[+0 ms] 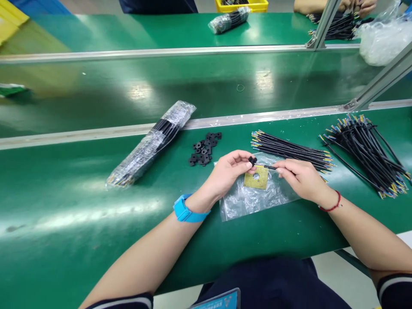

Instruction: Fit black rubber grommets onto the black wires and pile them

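Note:
My left hand (234,165) pinches a small black plastic part (252,161) between thumb and fingers. In my right hand (298,176) is a short black cable (269,167), its thin yellow wire end reaching to the black part. Whether the wire sits inside the part cannot be made out. Below my fingers a square yellowish plate (256,178) with a round hole lies on a clear plastic bag (247,204). Left of my hands is a loose pile of similar black plastic parts (203,150). Just beyond my right hand lies a bundle of black cables (289,148) with coloured wire ends.
A larger cable heap (367,150) lies at the right. To the left, a plastic-wrapped cable bundle (151,146) rests against the metal rail (257,116). Metal posts (380,81) rise at the right. Across the bench a co-worker's hands (357,6) are over more cables.

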{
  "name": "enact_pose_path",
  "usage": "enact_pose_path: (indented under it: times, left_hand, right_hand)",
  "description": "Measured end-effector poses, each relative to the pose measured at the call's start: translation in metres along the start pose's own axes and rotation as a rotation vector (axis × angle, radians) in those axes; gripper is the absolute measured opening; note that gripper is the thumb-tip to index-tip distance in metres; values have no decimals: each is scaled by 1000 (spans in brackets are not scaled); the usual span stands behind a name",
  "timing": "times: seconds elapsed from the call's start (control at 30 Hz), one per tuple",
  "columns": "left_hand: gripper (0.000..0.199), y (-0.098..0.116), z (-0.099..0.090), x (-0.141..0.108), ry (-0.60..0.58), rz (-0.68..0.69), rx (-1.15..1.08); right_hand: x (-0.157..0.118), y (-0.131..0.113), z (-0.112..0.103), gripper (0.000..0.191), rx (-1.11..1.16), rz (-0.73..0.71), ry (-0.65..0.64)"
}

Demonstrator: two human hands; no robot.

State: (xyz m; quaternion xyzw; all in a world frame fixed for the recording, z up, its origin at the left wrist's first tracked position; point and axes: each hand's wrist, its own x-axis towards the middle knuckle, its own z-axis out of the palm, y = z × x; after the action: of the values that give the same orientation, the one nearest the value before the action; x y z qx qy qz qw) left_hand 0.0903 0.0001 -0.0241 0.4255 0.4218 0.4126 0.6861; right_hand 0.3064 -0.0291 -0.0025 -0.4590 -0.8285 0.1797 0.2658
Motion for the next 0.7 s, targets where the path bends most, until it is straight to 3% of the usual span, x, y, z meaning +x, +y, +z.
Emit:
enact_pose_path:
  times: [0.17, 0.43, 0.7]
  left_hand:
    - [20, 1, 2, -3, -28, -1, -7]
    - [19, 6, 5, -5, -12, 46, 208]
    - [27, 3, 15, -11, -56, -143, -3]
  right_hand:
    - [1, -3, 1, 24, -17, 9, 11]
    - [2, -1, 2, 22, 32, 100, 28]
    - [-4, -6, 11, 24, -135, -128, 11]
